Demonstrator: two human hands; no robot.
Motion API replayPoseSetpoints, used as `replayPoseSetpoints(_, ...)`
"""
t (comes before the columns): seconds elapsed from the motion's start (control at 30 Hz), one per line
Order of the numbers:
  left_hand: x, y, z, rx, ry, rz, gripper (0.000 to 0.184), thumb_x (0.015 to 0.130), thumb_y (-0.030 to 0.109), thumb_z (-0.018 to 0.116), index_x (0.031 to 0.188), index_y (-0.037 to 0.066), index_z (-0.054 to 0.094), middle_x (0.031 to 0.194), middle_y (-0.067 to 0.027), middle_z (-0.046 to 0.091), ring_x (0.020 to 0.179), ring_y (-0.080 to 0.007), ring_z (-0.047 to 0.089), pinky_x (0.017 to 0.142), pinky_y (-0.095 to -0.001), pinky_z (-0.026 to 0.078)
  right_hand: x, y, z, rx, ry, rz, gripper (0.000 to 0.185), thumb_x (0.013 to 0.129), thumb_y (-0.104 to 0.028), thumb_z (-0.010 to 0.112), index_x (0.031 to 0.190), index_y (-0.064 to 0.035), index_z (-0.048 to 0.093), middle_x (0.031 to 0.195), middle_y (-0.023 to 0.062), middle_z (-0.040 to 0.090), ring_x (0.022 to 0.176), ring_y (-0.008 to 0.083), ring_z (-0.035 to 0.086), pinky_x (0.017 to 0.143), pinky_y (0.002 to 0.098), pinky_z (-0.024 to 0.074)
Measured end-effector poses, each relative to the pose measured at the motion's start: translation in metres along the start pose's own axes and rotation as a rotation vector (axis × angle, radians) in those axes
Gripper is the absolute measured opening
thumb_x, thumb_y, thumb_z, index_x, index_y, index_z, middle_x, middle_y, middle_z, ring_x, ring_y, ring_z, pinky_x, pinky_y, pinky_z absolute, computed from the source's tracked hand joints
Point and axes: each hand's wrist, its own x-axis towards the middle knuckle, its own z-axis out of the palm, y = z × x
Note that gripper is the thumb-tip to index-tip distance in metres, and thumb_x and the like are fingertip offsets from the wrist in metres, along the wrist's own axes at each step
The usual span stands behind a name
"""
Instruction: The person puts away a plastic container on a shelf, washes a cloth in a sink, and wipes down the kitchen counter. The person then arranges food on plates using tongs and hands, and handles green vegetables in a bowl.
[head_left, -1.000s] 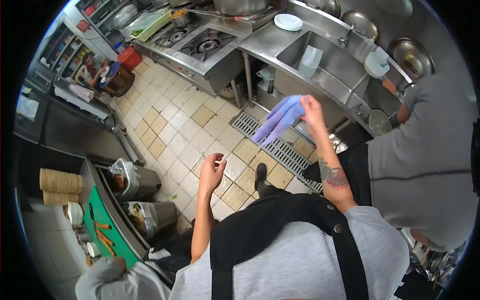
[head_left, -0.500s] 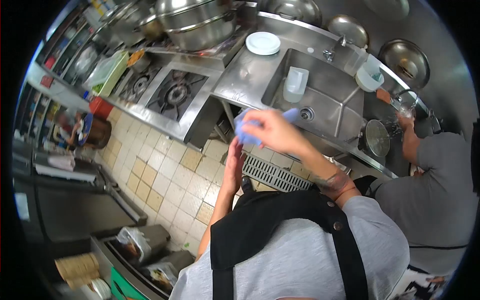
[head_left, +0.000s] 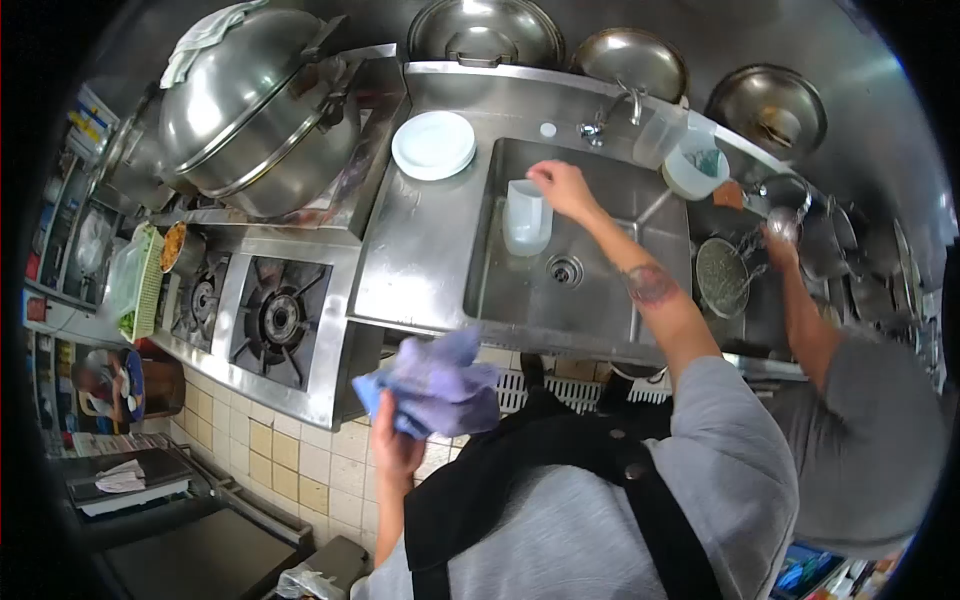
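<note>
My left hand [head_left: 397,440] is closed on the lower edge of a crumpled blue-purple cloth [head_left: 440,383], held over the floor in front of the counter. My right hand [head_left: 562,188] reaches over the sink [head_left: 610,310], its fingers loosely bent and nothing visible in them. Just below its fingertips stands a translucent plastic jug [head_left: 527,225] in the basin, beside the drain. Whether the fingertips touch the jug's rim cannot be made out.
A white plate stack [head_left: 433,145] rests on the steel counter left of the sink. Gas burners [head_left: 280,317] and a big lidded steel pot [head_left: 255,110] stand farther left. A co-worker's arm [head_left: 805,310] works under running water on the right, near a metal strainer [head_left: 722,278].
My right hand has left the cloth and moved out over the sink by the jug. The cloth now hangs in my left hand alone. My view has shifted toward the counter.
</note>
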Motion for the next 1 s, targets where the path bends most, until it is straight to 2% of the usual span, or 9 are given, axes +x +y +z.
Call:
replayPoseSetpoints(0.1,0.006,0.013,0.009,0.049,0.147,0.169,0.054,0.092,0.04,0.046,0.133,0.006,0.037,0.133,-0.0106,0.044,0.122,-0.0259,0.043,0.104,-0.0435,0.03,0.077,0.125,0.002,-0.38,0.041,0.049,0.036,0.084,-0.025,0.057,0.108,0.0022,0.059,0.118,0.0244,0.053,0.109,0.039,0.051,0.091,0.0425,0.0429)
replayPoseSetpoints(0.27,0.014,0.006,0.049,-0.069,0.327,0.425,0.052,0.093,0.041,0.043,0.131,0.006,0.04,0.132,-0.0106,0.045,0.121,-0.0283,0.043,0.102,-0.0477,0.032,0.141,0.25,0.027,-0.905,0.308,-0.099,0.034,0.086,-0.03,0.053,0.1,0.0008,0.06,0.123,0.0179,0.05,0.121,0.038,0.039,0.098,0.0463,0.0332)
replayPoseSetpoints(0.37,0.015,-0.004,0.059,-0.089,0.433,0.426,0.051,0.093,0.04,0.043,0.13,0.005,0.04,0.132,-0.0109,0.045,0.121,-0.0288,0.043,0.101,-0.0483,0.032,0.134,0.217,0.025,-0.939,0.066,0.035,0.033,0.088,-0.033,0.05,0.095,-0.0027,0.06,0.121,0.0167,0.052,0.122,0.0337,0.038,0.095,0.0433,0.0346)
replayPoseSetpoints(0.4,0.02,-0.006,0.067,-0.079,0.443,0.419,0.05,0.093,0.039,0.043,0.13,0.005,0.04,0.132,-0.011,0.046,0.121,-0.0289,0.043,0.101,-0.0483,0.032,0.14,0.214,0.023,-0.937,0.088,0.038,0.033,0.089,-0.033,0.047,0.099,-0.0062,0.064,0.118,0.0128,0.056,0.113,0.03,0.05,0.088,0.0404,0.0411)
replayPoseSetpoints(0.6,0.035,-0.005,0.07,-0.062,0.471,0.4,0.05,0.093,0.039,0.044,0.129,0.005,0.042,0.13,-0.0112,0.047,0.12,-0.0283,0.044,0.1,-0.0479,0.033,0.198,0.238,0.014,-0.883,-0.367,0.303,0.027,0.087,-0.028,0.05,0.079,-0.0093,0.068,0.09,0.0118,0.067,0.078,0.0286,0.065,0.061,0.0452,0.0474)
replayPoseSetpoints(0.7,0.035,0.001,0.075,-0.076,0.405,0.356,0.046,0.092,0.037,0.046,0.126,0.006,0.046,0.128,-0.0111,0.049,0.119,-0.0282,0.045,0.101,-0.0487,0.032,0.196,0.237,0.017,-0.809,-0.267,0.358,0.025,0.085,-0.03,0.053,0.079,-0.0099,0.066,0.085,0.0135,0.066,0.085,0.0301,0.063,0.07,0.0411,0.0478)
replayPoseSetpoints(0.8,0.024,0.005,0.057,-0.065,0.425,0.387,0.044,0.092,0.037,0.046,0.124,0.006,0.048,0.127,-0.0104,0.05,0.118,-0.028,0.046,0.1,-0.0486,0.034,0.149,0.21,0.036,-0.676,0.323,0.049,0.024,0.082,-0.031,0.056,0.085,-0.0094,0.065,0.092,0.0118,0.063,0.096,0.0299,0.058,0.084,0.0418,0.044)
replayPoseSetpoints(0.93,0.023,0.021,0.06,-0.07,0.36,0.329,0.045,0.092,0.039,0.046,0.123,0.007,0.049,0.126,-0.0099,0.051,0.118,-0.028,0.047,0.099,-0.0488,0.035,0.043,0.13,0.094,-0.355,0.543,0.322,0.044,0.075,-0.036,0.065,0.109,-0.0109,0.053,0.104,0.0159,0.055,0.108,0.0355,0.048,0.089,0.0456,0.0394)
replayPoseSetpoints(1.0,0.021,0.032,0.052,-0.03,0.328,0.303,0.045,0.092,0.039,0.046,0.123,0.007,0.048,0.126,-0.0098,0.051,0.118,-0.0281,0.046,0.099,-0.0491,0.035,0.01,0.143,0.142,-0.117,0.415,0.649,0.052,0.075,-0.031,0.066,0.118,-0.0136,0.043,0.104,0.0194,0.057,0.104,0.0385,0.05,0.087,0.0464,0.0407)
